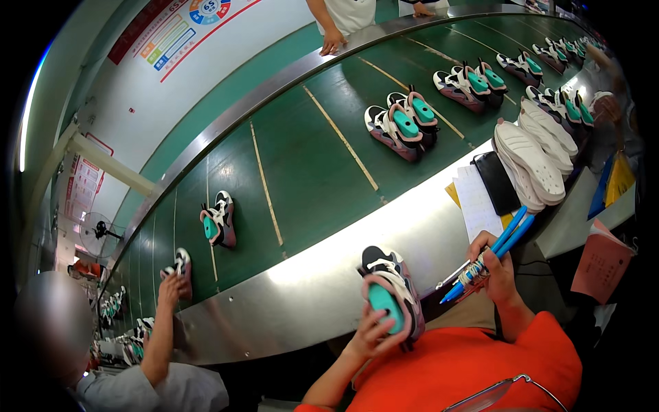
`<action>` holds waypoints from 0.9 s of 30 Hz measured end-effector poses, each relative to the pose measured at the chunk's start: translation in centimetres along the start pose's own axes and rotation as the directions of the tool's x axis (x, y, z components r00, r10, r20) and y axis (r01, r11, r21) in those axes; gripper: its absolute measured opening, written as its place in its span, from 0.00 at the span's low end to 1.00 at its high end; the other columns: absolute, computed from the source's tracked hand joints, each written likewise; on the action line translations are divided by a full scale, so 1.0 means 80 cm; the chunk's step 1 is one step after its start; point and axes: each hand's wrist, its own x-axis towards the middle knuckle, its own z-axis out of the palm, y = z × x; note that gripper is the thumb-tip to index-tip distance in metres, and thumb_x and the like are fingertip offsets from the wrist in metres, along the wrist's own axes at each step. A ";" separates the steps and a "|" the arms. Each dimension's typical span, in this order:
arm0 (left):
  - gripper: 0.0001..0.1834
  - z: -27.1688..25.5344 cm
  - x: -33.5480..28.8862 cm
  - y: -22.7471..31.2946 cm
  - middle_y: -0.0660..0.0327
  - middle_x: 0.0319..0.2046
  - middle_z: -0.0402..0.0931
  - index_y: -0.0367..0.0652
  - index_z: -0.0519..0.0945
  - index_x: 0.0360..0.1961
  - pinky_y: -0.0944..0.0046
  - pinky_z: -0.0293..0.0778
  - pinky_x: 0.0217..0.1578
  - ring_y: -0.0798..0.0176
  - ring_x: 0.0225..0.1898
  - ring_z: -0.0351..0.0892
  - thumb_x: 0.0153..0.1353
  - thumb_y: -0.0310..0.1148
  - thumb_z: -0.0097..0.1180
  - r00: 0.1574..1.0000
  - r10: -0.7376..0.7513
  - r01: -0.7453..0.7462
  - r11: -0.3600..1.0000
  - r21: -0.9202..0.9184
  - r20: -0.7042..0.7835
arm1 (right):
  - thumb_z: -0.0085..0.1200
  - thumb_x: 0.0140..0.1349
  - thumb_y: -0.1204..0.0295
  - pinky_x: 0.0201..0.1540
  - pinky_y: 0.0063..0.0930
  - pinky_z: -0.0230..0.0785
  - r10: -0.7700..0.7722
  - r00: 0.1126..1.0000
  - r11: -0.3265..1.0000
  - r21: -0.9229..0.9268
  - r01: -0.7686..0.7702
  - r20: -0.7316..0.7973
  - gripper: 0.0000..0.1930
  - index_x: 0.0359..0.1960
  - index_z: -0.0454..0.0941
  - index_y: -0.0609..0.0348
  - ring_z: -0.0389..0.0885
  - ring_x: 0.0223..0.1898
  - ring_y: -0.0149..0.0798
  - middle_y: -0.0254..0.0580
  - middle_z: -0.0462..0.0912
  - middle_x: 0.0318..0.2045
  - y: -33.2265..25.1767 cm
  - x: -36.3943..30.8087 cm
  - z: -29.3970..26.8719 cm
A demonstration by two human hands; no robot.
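Observation:
My left hand (374, 334) is closed around the heel end of a sneaker (405, 285), white, black and dusty pink, with a teal insert (385, 305) in its opening. The toe points away from me, over the metal edge of the conveyor. In my right hand (500, 275) is a bundle of blue pens (509, 237) wrapped with string or bands. A slim silver-tipped tool (453, 275) sticks out beside the pens, toward the shoe. The shoe and the bundle are apart.
Pairs of similar sneakers (401, 125) stand on the green conveyor belt (302, 172). White soles (528, 161), a black phone (495, 183) and papers (477, 202) lie on its metal edge at right. A co-worker's hand (171, 285) touches a shoe at left. A pink booklet (602, 262) hangs at right.

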 end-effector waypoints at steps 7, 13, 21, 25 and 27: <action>0.46 -0.059 0.125 0.048 0.50 0.56 0.51 0.44 0.61 0.51 0.54 0.61 0.52 0.46 0.58 0.55 0.25 0.28 0.72 0.709 -0.694 0.615 0.526 -0.588 0.121 | 0.43 0.61 0.56 0.21 0.12 0.58 -0.043 0.992 0.992 -0.110 0.056 0.115 0.17 0.33 0.63 0.60 0.65 0.19 0.20 0.36 0.69 0.24 -0.057 -0.015 0.034; 0.51 -0.056 0.135 0.040 0.52 0.56 0.49 0.46 0.58 0.51 0.57 0.66 0.53 0.53 0.56 0.61 0.20 0.25 0.73 0.688 -0.723 0.645 0.571 -0.508 0.062 | 0.45 0.60 0.62 0.24 0.14 0.62 -0.008 0.970 0.995 -0.099 0.033 0.242 0.14 0.35 0.62 0.62 0.68 0.21 0.23 0.42 0.70 0.27 -0.080 -0.019 0.059; 0.46 -0.061 0.138 0.040 0.49 0.56 0.54 0.44 0.65 0.49 0.59 0.66 0.52 0.53 0.57 0.59 0.21 0.26 0.73 0.744 -0.657 0.618 0.608 -0.498 0.121 | 0.49 0.57 0.57 0.22 0.16 0.62 -0.008 0.977 0.964 -0.258 0.064 0.212 0.18 0.30 0.65 0.62 0.68 0.19 0.25 0.43 0.72 0.22 -0.081 -0.018 0.080; 0.44 -0.060 0.132 0.042 0.49 0.56 0.53 0.43 0.63 0.51 0.51 0.57 0.55 0.42 0.60 0.52 0.26 0.27 0.71 0.750 -0.652 0.593 0.591 -0.547 0.109 | 0.49 0.58 0.64 0.30 0.20 0.65 0.058 0.957 0.968 -0.251 0.016 0.284 0.13 0.33 0.67 0.64 0.73 0.26 0.30 0.46 0.74 0.27 -0.085 -0.021 0.072; 0.44 -0.062 0.131 0.043 0.49 0.56 0.53 0.43 0.63 0.51 0.51 0.57 0.55 0.42 0.60 0.52 0.26 0.27 0.71 0.728 -0.671 0.621 0.559 -0.549 0.140 | 0.50 0.57 0.64 0.30 0.21 0.65 0.017 0.958 0.974 -0.222 0.049 0.286 0.13 0.33 0.68 0.63 0.74 0.26 0.31 0.46 0.74 0.26 -0.084 -0.021 0.075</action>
